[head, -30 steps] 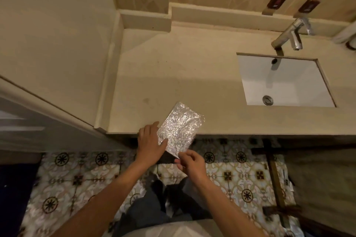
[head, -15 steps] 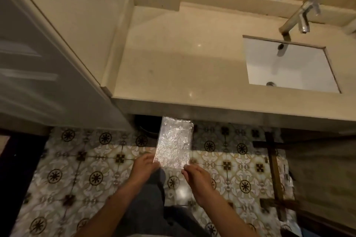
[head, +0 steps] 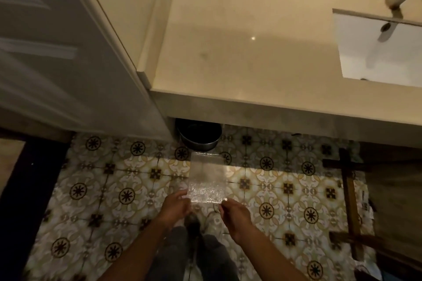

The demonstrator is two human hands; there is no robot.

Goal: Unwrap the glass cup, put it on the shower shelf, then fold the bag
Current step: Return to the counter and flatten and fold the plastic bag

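Both hands, left hand (head: 174,206) and right hand (head: 235,212), pinch the bag's (head: 206,180) near corners (long axis pointing away).

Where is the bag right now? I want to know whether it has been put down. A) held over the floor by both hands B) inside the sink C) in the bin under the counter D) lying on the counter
A: the bag hangs in front of the patterned floor, pinched at its near corners by the left hand and the right hand, clear of the counter.
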